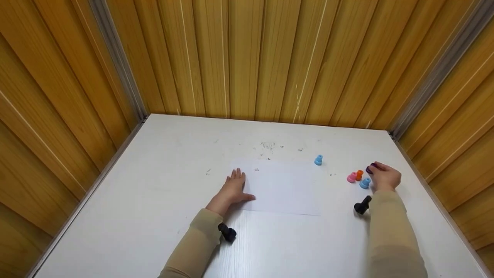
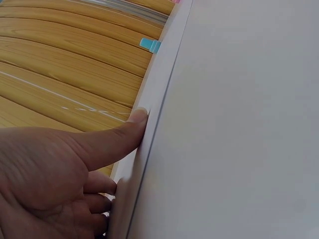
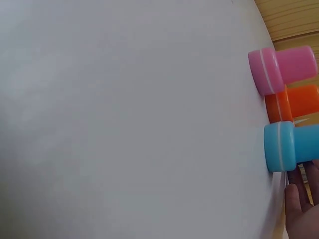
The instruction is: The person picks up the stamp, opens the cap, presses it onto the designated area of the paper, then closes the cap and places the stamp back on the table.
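Observation:
My left hand (image 1: pixel 234 190) lies with fingers spread and thumb out on the left edge of a white sheet of paper (image 1: pixel 283 189). At the right of the table, my right hand (image 1: pixel 386 177) pinches a small purple stamp (image 1: pixel 371 168), partly covered by the fingers. Close beside it stand a pink stamp (image 1: pixel 351 177), an orange stamp (image 1: pixel 359 175) and a blue stamp (image 1: pixel 364 183), all upright. In the right wrist view, the blue stamp (image 3: pixel 280 147) hides part of the fingers, and the purple one cannot be made out.
Another blue stamp (image 1: pixel 318 160) stands alone near the paper's upper right corner. Dark scuff marks (image 1: pixel 268 146) spot the white table (image 1: pixel 154 162) toward the back. Wood-patterned panels (image 1: pixel 247 58) wall in the back and both sides. A black wrist mount (image 1: pixel 227 233) sticks out from each sleeve.

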### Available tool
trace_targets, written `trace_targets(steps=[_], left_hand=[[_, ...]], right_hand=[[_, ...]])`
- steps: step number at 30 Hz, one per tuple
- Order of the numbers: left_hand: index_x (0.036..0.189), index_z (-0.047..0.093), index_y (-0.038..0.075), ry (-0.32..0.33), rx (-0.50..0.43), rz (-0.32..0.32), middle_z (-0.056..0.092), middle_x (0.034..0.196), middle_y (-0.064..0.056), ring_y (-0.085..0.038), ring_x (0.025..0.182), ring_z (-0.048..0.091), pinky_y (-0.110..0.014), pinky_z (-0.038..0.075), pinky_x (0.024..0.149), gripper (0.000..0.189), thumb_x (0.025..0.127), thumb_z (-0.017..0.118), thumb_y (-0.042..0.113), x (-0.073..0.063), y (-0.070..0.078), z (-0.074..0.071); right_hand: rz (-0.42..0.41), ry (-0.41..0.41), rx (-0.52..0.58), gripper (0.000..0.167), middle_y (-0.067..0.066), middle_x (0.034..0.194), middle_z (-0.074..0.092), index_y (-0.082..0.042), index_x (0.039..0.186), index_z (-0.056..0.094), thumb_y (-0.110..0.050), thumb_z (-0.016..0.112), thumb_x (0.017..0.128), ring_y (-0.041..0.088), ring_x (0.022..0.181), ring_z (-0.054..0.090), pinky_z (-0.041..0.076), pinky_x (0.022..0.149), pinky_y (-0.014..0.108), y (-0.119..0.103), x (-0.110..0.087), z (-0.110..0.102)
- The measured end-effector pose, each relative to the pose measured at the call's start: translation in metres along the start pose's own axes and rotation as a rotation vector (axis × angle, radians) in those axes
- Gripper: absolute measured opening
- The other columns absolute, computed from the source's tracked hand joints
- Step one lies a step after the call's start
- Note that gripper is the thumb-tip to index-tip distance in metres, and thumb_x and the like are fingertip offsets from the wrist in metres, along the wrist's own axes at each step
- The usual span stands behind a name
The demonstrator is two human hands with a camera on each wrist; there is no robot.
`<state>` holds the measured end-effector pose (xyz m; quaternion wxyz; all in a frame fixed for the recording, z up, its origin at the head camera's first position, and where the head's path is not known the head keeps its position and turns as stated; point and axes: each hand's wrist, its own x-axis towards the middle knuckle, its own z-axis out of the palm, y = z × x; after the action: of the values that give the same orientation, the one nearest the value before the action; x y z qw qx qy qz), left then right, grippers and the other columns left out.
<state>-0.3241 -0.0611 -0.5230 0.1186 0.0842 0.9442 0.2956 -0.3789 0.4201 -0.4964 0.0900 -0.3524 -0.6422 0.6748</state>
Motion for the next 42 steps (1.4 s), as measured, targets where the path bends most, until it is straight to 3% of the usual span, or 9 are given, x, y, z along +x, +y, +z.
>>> trace_targets(steps=[5, 9, 15, 19, 24, 30, 33, 37, 42], left_hand=[[0.159, 0.025, -0.008, -0.007, 0.001, 0.006, 0.009, 0.171, -0.027, -0.039, 0.161, 0.005, -0.049, 0.008, 0.134, 0.102, 0.087, 0.083, 0.037, 0.001, 0.0, 0.001], [0.159, 0.025, -0.008, -0.009, 0.005, 0.006, 0.008, 0.171, -0.027, -0.039, 0.161, 0.005, -0.049, 0.008, 0.134, 0.102, 0.087, 0.082, 0.037, 0.001, 0.001, 0.001], [0.158, 0.025, -0.009, -0.006, -0.009, 0.011, 0.008, 0.17, -0.028, -0.039, 0.161, 0.005, -0.049, 0.007, 0.134, 0.102, 0.088, 0.082, 0.037, 0.0, 0.001, -0.001], [0.158, 0.025, -0.009, -0.007, -0.004, 0.019, 0.008, 0.17, -0.028, -0.04, 0.161, 0.005, -0.05, 0.008, 0.134, 0.102, 0.088, 0.082, 0.038, 0.0, 0.0, -0.001], [0.157, 0.026, -0.01, 0.001, 0.0, 0.022, 0.009, 0.17, -0.029, -0.041, 0.161, 0.007, -0.05, 0.009, 0.133, 0.102, 0.087, 0.083, 0.038, 0.0, 0.0, -0.001], [0.157, 0.028, -0.01, 0.033, 0.003, 0.01, 0.013, 0.169, -0.031, -0.042, 0.16, 0.009, -0.052, 0.01, 0.133, 0.103, 0.085, 0.085, 0.035, -0.001, 0.004, -0.001], [0.157, 0.028, -0.009, 0.062, -0.008, 0.017, 0.014, 0.169, -0.031, -0.042, 0.16, 0.009, -0.052, 0.01, 0.133, 0.101, 0.086, 0.084, 0.035, -0.002, 0.008, -0.001], [0.157, 0.031, -0.007, 0.124, -0.123, 0.068, 0.02, 0.168, -0.027, -0.04, 0.16, 0.012, -0.053, 0.013, 0.132, 0.089, 0.092, 0.078, 0.032, -0.002, 0.015, -0.001], [0.154, 0.043, -0.001, 0.218, -0.335, 0.166, 0.04, 0.162, -0.022, -0.039, 0.154, 0.033, -0.052, 0.029, 0.128, 0.07, 0.097, 0.073, 0.026, -0.005, 0.025, 0.004]], right_hand=[[0.018, -0.028, 0.071, 0.053, 0.003, 0.166, 0.04, -0.018, 0.152, 0.051, -0.011, 0.064, 0.101, 0.022, 0.154, 0.038, 0.04, 0.119, 0.031, -0.01, -0.017, 0.0], [0.016, -0.043, 0.08, 0.053, 0.0, 0.16, 0.047, -0.021, 0.152, 0.052, -0.015, 0.064, 0.101, 0.019, 0.153, 0.041, 0.038, 0.122, 0.03, -0.019, -0.016, 0.0], [-0.128, -0.044, -0.076, 0.051, -0.002, 0.153, 0.057, -0.023, 0.147, 0.058, -0.028, 0.07, 0.098, 0.02, 0.152, 0.041, 0.033, 0.126, 0.028, -0.033, -0.002, 0.009], [-0.207, -0.042, -0.119, 0.049, -0.001, 0.148, 0.061, -0.021, 0.143, 0.062, -0.031, 0.071, 0.096, 0.021, 0.147, 0.047, 0.038, 0.124, 0.029, -0.037, -0.01, 0.023], [-0.313, -0.064, -0.183, 0.045, 0.002, 0.144, 0.065, -0.018, 0.14, 0.065, -0.032, 0.07, 0.097, 0.021, 0.14, 0.055, 0.043, 0.121, 0.031, -0.033, -0.035, 0.04], [-0.453, -0.126, -0.225, 0.042, 0.003, 0.131, 0.073, -0.012, 0.134, 0.069, -0.028, 0.075, 0.095, 0.009, 0.117, 0.067, 0.049, 0.115, 0.033, -0.018, -0.073, 0.068], [-0.458, -0.193, -0.245, 0.041, 0.006, 0.133, 0.072, -0.013, 0.132, 0.07, -0.029, 0.075, 0.095, 0.011, 0.118, 0.068, 0.049, 0.115, 0.033, -0.01, -0.091, 0.085], [-0.479, -0.304, -0.247, 0.037, 0.008, 0.132, 0.072, -0.014, 0.13, 0.072, -0.026, 0.075, 0.095, 0.014, 0.117, 0.069, 0.051, 0.112, 0.029, 0.0, -0.116, 0.11], [-0.578, -0.432, -0.166, 0.03, 0.01, 0.12, 0.077, -0.005, 0.121, 0.075, -0.013, 0.078, 0.092, 0.007, 0.102, 0.074, 0.058, 0.097, 0.019, 0.018, -0.146, 0.142]])
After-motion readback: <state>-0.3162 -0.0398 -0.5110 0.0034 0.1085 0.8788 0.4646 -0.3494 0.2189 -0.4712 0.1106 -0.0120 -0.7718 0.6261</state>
